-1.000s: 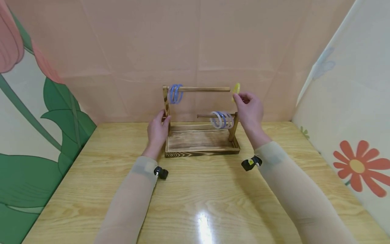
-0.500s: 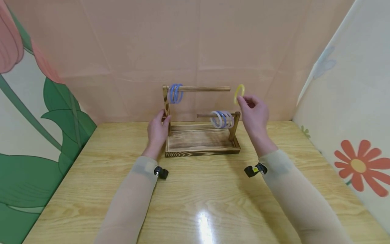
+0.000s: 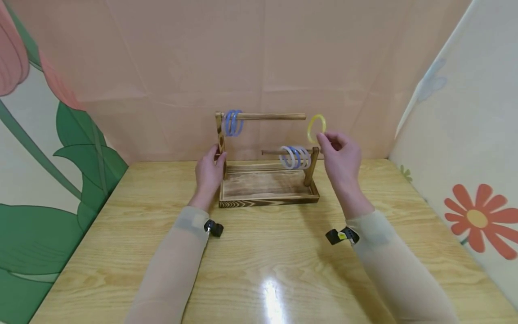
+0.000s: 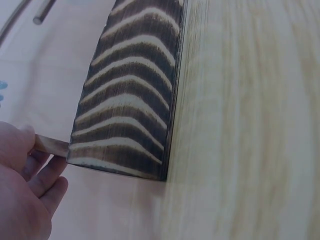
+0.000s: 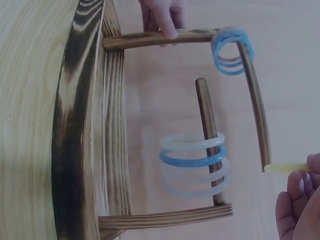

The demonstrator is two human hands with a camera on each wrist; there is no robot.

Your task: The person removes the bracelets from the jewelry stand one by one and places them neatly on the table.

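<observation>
Two hands at a wooden rack (image 3: 267, 193) on a pale wooden table (image 3: 259, 270).

Left hand (image 3: 208, 173): fingers curled round the rack's tall left post (image 3: 220, 135), gripping it near the base; thumb and fingertips seen on the post from the right wrist view.

Right hand (image 3: 341, 157): yellow ring (image 3: 315, 126) pinched between thumb and fingertips, held in the air just beyond the free end of the upper rod (image 3: 269, 117), not touching it, tilted with its opening partly toward the camera.

Upper rod: blue rings (image 3: 232, 122) hanging at the left end, against the post.

Lower rod (image 3: 279, 153): white and blue rings (image 3: 296, 157) bunched near the short right post (image 3: 311, 166).

Behind: pink backdrop (image 3: 259, 58), flower-printed side panels.
</observation>
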